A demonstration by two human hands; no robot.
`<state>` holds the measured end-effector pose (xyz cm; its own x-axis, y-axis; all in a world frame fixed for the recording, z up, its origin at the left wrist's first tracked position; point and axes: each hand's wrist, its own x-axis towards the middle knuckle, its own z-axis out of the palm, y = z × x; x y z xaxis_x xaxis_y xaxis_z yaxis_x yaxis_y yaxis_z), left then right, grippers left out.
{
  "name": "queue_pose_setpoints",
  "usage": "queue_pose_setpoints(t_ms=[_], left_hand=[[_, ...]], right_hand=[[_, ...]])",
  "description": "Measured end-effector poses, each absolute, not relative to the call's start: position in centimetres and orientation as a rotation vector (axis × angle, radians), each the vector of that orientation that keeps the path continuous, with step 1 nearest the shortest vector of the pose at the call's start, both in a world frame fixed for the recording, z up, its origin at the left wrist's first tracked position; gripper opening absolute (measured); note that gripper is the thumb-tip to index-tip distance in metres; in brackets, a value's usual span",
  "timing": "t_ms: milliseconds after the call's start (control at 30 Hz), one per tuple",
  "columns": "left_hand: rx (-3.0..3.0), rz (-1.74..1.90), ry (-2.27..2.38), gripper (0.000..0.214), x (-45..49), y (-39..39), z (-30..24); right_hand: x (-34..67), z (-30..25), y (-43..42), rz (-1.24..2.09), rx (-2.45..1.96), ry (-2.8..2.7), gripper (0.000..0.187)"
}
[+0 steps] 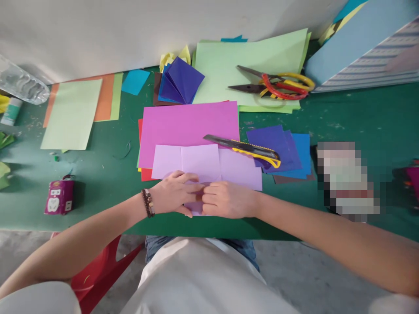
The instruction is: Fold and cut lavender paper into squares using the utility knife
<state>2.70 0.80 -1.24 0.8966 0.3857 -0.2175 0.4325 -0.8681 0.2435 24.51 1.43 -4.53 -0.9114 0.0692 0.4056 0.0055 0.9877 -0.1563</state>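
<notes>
Creased lilac paper (201, 159) lies in front of me, its lower part under both hands. My left hand (176, 192) rests on it with fingers stretched and thumb apart. Beside it, my right hand (229, 199) is closed against the paper, its curled fingertips meeting my left fingers; the grip is partly hidden. Another lilac piece (240, 168) extends to the right. A utility knife (252, 150) with a yellow-edged handle and its blade showing lies across the papers. Behind is a magenta sheet (191, 124) on a stack of coloured paper.
On the green table (108, 174), scissors and pliers (271, 85) lie on pale green sheets (222, 65). Purple and blue pieces (288, 148) are at right, near a blurred-out phone-like object (347, 179). A small purple box (59, 197), pale paper (73, 115) and plastic bottle (22, 80) are left.
</notes>
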Motion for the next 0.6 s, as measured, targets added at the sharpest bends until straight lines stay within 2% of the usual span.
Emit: queue_pose_setpoints(t_ms=[600], left_hand=[[2.809,-0.269,0.618,0.055,2.6,0.8,-1.2]], right_hand=[[27.5,-4.1,0.5,0.365,-0.140,-2.813,0.028]])
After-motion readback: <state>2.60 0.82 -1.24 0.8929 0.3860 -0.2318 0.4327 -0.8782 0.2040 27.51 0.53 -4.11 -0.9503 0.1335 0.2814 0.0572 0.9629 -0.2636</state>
